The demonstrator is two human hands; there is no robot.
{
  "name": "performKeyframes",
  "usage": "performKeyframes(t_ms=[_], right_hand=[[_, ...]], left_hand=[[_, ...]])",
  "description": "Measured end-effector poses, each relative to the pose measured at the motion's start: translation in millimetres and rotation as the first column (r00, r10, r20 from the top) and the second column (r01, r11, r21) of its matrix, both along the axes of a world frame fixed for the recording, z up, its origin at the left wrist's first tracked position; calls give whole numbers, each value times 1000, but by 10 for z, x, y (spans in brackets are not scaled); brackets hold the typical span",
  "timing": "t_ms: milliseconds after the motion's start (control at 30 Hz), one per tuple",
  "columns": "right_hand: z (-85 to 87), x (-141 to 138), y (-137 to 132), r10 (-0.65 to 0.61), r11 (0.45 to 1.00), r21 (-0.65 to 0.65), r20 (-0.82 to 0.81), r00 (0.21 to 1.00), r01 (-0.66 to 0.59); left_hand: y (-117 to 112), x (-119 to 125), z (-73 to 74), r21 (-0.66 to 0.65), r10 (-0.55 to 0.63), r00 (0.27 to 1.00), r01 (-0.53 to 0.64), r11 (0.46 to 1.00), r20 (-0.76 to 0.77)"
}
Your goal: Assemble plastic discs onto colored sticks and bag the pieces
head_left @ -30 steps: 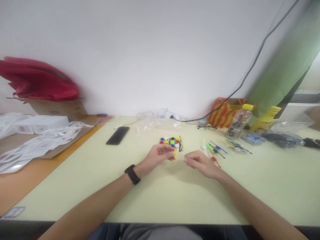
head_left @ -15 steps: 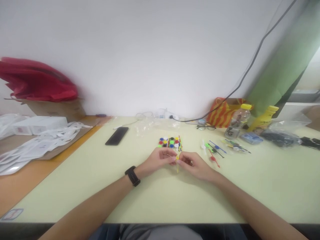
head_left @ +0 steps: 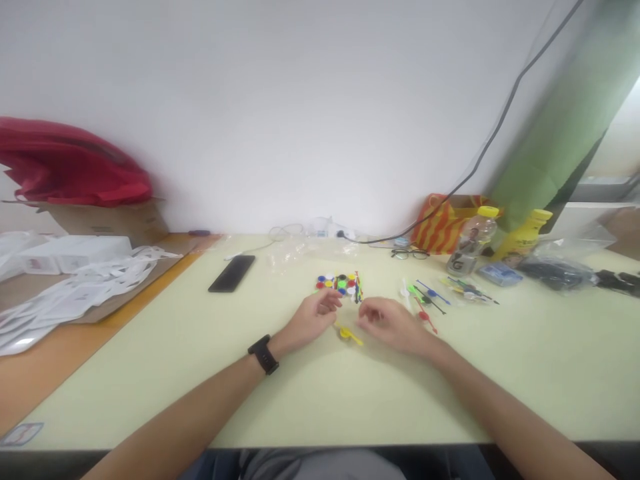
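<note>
A yellow arrow spinner, a thin pointer with a round disc at its middle, is between and just below my hands, touched by neither. Whether it lies flat on the table or is just dropping onto it, I cannot tell. My left hand, with a black watch on its wrist, is open beside it, fingers bent and apart. To the right, my right hand holds nothing, its fingers loosely curled with a gap to the thumb. Behind the hands are coloured discs in rows, with coloured pointers at their right.
Several spinners in white, green, black, blue and red lie right of my hands, near a bagged set. A phone lies left. Glasses, a clear bottle and a yellow bottle stand or lie at the back right.
My hands have let go of the yellow spinner and moved apart. It was upright between my fingertips; now it is lower and slanted.
</note>
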State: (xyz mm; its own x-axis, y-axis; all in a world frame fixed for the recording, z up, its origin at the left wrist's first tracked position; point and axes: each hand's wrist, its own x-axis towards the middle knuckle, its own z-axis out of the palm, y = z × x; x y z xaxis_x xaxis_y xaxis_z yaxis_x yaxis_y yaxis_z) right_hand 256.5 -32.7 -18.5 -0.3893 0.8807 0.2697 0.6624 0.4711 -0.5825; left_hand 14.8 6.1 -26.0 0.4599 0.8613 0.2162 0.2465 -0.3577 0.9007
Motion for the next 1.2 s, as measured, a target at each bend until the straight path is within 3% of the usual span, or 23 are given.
performKeyframes(t_ms=[33, 100, 167, 233, 333, 467, 700, 833, 967, 1067, 1200], right_hand=[[2, 86, 56, -108, 990, 97, 20, 994, 105], [-12, 305, 183, -340, 916, 256, 85, 937, 309], [-64, 541, 298, -552, 817, 305, 168, 817, 489], [-150, 723, 376, -631, 775, 269, 296, 717, 571], [-286, 816, 417, -535, 835, 144, 437, 723, 530], [-377, 719, 384, -384, 909, 62, 510, 770, 413], [-456, 572, 98, -330, 944, 172, 430, 840, 283], [-401, 395, -156, -154, 975, 206, 334, 930, 87], [-253, 96, -304, 48, 978, 185, 266, 963, -100], [-196, -128, -333, 210, 947, 183, 264, 941, -262], [-181, -306, -339, 281, 909, 247, 235, 931, -337]], left_hand=[[4, -7, -3, 54, 33, 999, -30, 998, -40], [-14, -24, 14, 146, 58, 991, -41, 989, -118], [-65, -40, 53, 190, 9, 985, 24, 982, -175], [-133, -51, 94, 223, -71, 973, 120, 967, -218], [-210, -59, 120, 293, -150, 950, 231, 928, -274], [-195, -87, 78, 333, -185, 927, 296, 895, -326], [-127, -130, 42, 302, -124, 938, 226, 926, -323], [-148, -82, 85, 269, -99, 960, 171, 948, -261], [-173, -58, 126, 213, -120, 972, 162, 963, -201], [-195, -76, 151, 141, -198, 960, 228, 963, -196], [-218, -100, 172, 75, -281, 943, 298, 952, -180]])
